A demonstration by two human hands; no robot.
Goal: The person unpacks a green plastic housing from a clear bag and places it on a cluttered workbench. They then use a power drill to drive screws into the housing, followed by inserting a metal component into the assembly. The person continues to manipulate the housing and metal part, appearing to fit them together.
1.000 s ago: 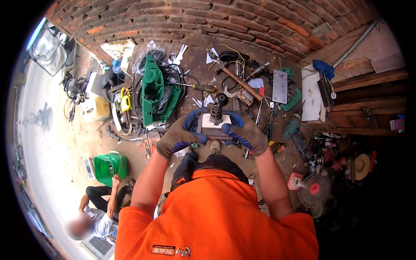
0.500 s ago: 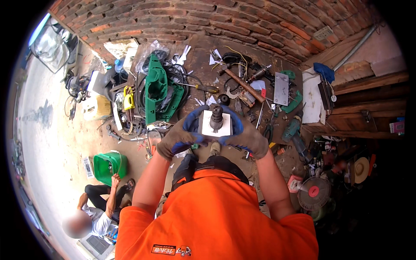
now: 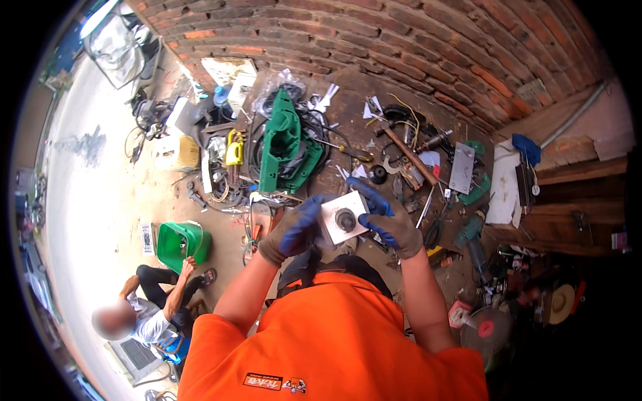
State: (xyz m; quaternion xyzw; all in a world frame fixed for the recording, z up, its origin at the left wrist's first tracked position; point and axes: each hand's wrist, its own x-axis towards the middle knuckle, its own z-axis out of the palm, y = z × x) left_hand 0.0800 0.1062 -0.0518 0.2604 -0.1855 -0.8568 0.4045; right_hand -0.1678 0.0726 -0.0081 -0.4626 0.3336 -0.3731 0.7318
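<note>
In front of my body I hold a white square block [image 3: 330, 226] with a dark, stepped round part [image 3: 346, 219] standing out of its middle, seen nearly end-on. My left hand [image 3: 295, 228], in a grey-brown and blue work glove, is curled against the block's left side; its fingertips are partly hidden. On the other side, my right hand [image 3: 393, 224], gloved alike, grips the right edge, with fingers along the far corner and the thumb near the dark part. Beyond my hands, a black round piece [image 3: 378, 174] and a screwdriver [image 3: 348, 152] lie on the workbench [image 3: 341, 87].
Green tool housings [image 3: 281, 150] and coiled cable lie left on the bench. A hammer [image 3: 414, 160], metal plate [image 3: 461, 167] and green power tool [image 3: 471, 230] are to the right. A brick wall rises behind. At lower left, a seated person [image 3: 157, 321] holds a green bucket [image 3: 184, 244].
The block has turned and tilted, so its dark part points more toward me. My right fingers have shifted to its far right corner. The whole view has swung, moving the bench rightward.
</note>
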